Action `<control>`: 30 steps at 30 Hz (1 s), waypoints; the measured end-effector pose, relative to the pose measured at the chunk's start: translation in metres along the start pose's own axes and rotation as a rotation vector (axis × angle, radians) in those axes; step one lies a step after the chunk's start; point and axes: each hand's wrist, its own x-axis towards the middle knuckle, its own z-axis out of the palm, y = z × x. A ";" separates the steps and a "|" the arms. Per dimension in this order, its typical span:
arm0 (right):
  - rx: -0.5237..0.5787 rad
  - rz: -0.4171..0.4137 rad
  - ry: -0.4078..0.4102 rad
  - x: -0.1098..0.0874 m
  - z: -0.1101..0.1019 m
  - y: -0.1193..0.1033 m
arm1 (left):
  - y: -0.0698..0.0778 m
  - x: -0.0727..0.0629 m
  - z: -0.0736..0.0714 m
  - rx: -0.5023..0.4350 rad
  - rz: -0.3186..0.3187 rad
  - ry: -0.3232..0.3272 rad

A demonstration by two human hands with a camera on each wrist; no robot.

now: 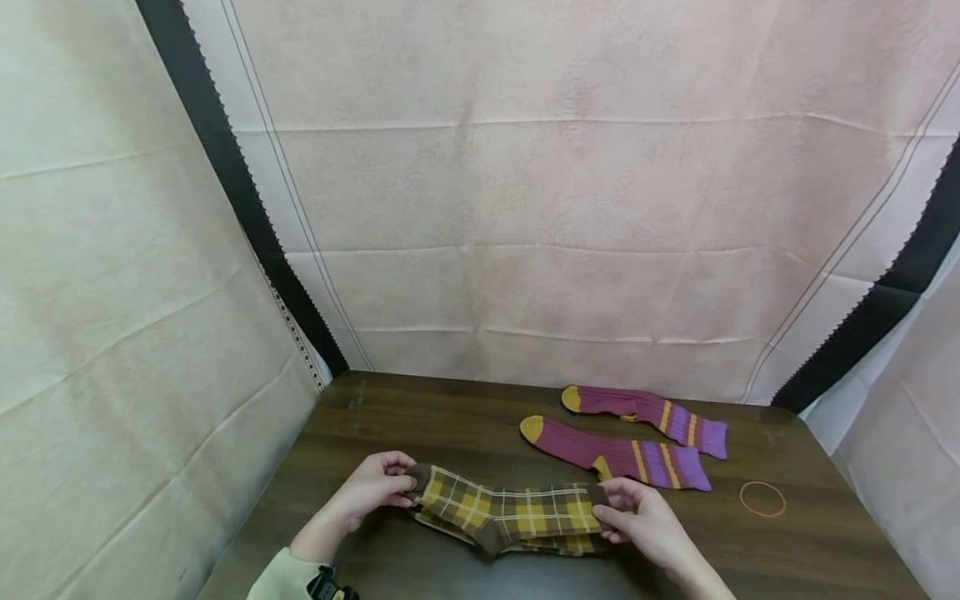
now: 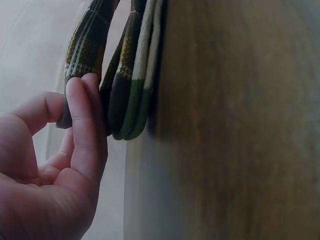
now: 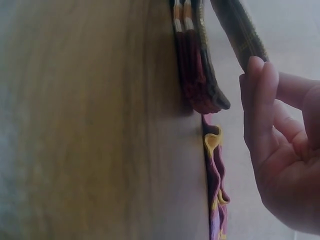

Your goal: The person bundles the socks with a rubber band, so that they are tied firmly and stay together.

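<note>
A yellow-and-brown plaid sock is held stretched sideways between the two hands. My left hand pinches its dark toe between thumb and fingers; my right hand pinches the dark cuff. Just beneath lies a second plaid sock, mostly covered. From the left wrist view, the raised toe stands apart from a stack of layers, among them green-and-cream knit ends. On the other side, the right wrist view shows dark red layers with white and orange bands at the stack's bottom.
Behind the right hand, two maroon socks with yellow toes and purple striped cuffs lie flat: a nearer one and a farther one. An orange rubber band rests right of them on the brown wooden table. Pale cloth walls surround the table.
</note>
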 end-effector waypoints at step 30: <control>-0.134 0.063 -0.072 0.001 -0.008 0.006 | -0.006 -0.002 -0.003 0.030 0.003 0.001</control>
